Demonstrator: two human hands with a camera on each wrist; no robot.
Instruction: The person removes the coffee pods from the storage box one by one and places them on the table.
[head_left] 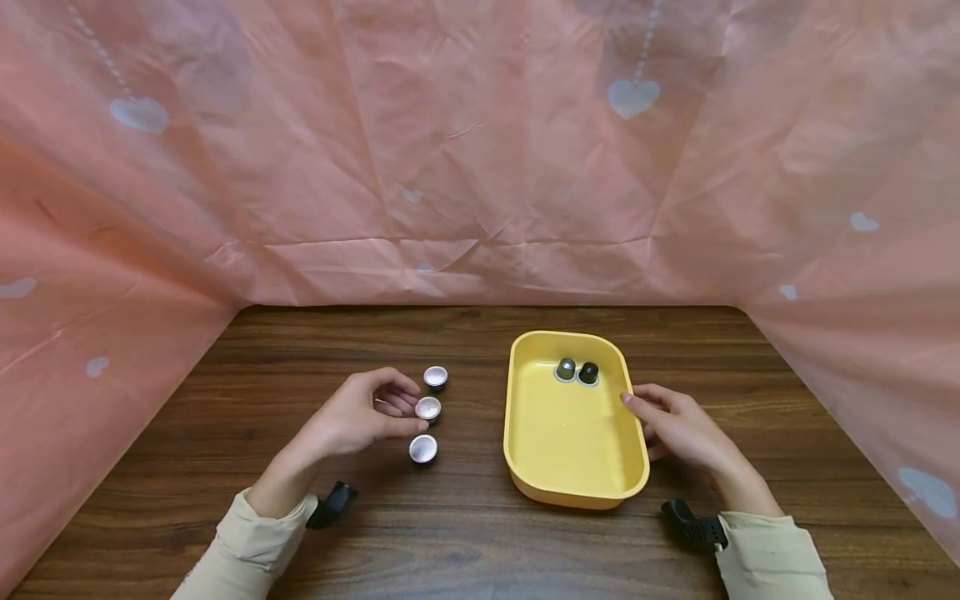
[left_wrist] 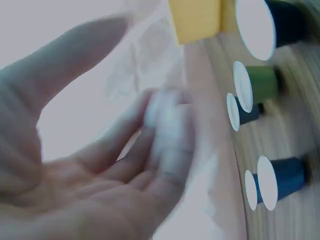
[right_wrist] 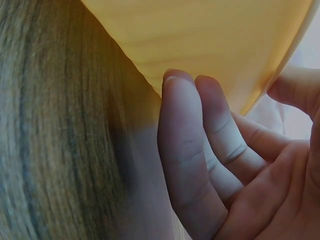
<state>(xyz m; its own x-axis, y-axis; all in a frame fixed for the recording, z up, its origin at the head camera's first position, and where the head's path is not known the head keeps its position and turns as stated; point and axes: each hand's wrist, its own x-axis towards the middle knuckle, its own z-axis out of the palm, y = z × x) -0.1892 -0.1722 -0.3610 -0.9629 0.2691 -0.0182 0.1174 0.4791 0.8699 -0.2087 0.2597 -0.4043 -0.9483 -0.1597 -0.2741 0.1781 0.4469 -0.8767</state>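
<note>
Three coffee capsules stand foil side up in a short column on the table; the middle capsule [head_left: 428, 408] lies between the thumb and fingers of my left hand [head_left: 367, 417]. Behind it is the far capsule [head_left: 436, 377], in front the near capsule [head_left: 423, 449]. In the left wrist view that hand is blurred, palm bare and thumb spread from the fingers, beside green [left_wrist: 260, 86] and blue [left_wrist: 289, 177] capsules. My right hand [head_left: 675, 425] grips the right side of a yellow tray [head_left: 512, 417], thumb over the rim, fingers against the outer wall [right_wrist: 210, 40].
Inside the tray, near its far end, a greyish capsule [head_left: 566, 368] and a black capsule [head_left: 589, 372] stand dome up. The brown wooden table [head_left: 465, 542] is bordered behind and at both sides by a pink curtain [head_left: 480, 167] with hearts.
</note>
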